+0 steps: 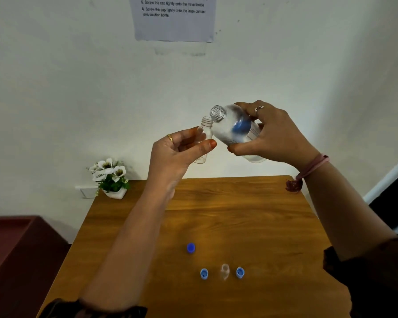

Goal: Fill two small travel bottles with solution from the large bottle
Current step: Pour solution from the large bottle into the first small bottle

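Note:
My right hand grips the large clear bottle with a blue label, tilted with its open neck pointing left. My left hand holds a small clear travel bottle upright, its open mouth just below and beside the large bottle's neck. Both bottles are raised above the wooden table. A second small clear bottle stands uncapped on the table near the front. Three blue caps lie around it: one cap farther back, one cap to its left, one cap to its right.
A small white pot of white flowers sits at the table's back left corner. A printed instruction sheet hangs on the wall. A dark red piece of furniture stands to the left of the table.

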Available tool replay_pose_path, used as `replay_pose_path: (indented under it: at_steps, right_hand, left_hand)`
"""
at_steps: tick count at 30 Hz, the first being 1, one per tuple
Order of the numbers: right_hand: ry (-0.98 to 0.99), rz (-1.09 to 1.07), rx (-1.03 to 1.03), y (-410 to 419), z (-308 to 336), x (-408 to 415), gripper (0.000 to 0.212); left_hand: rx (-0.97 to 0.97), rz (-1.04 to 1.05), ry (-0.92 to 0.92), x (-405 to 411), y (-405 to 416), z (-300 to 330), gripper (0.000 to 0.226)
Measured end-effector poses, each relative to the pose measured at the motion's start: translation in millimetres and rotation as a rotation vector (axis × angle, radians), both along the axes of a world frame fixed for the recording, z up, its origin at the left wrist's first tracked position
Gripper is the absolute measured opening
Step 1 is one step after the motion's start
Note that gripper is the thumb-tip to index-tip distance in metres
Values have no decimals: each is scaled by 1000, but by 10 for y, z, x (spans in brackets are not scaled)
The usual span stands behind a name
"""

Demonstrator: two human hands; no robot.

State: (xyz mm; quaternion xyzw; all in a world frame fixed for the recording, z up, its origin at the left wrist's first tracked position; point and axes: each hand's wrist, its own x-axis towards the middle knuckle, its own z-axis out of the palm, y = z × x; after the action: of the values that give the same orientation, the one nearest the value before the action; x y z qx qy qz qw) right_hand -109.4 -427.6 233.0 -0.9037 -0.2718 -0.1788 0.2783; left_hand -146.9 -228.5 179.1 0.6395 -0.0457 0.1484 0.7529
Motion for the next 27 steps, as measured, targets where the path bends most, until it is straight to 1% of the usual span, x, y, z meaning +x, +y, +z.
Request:
replay_pose_path:
  at_steps: [5, 12, 15, 24, 27]
  right_hand:
    - [-19, -3, -28, -12, 57, 4, 73]
    - [-32, -12, -118, -36, 108, 34, 76]
    - [-32, -2, -144, -39, 125, 42, 76]
    - [-48, 5, -191, -36, 126, 112, 78]
    - [-49, 8, -196, -38, 123, 135, 79]
  left_hand:
    - [11, 5, 3, -14, -21, 14, 35]
    - [13, 11, 5, -30, -36, 15, 33]
    - [13, 14, 12, -33, -31, 8, 36]
    - [2, 26, 15, -20, -14, 3, 33]
    - [13, 27, 19, -14, -11, -8, 35]
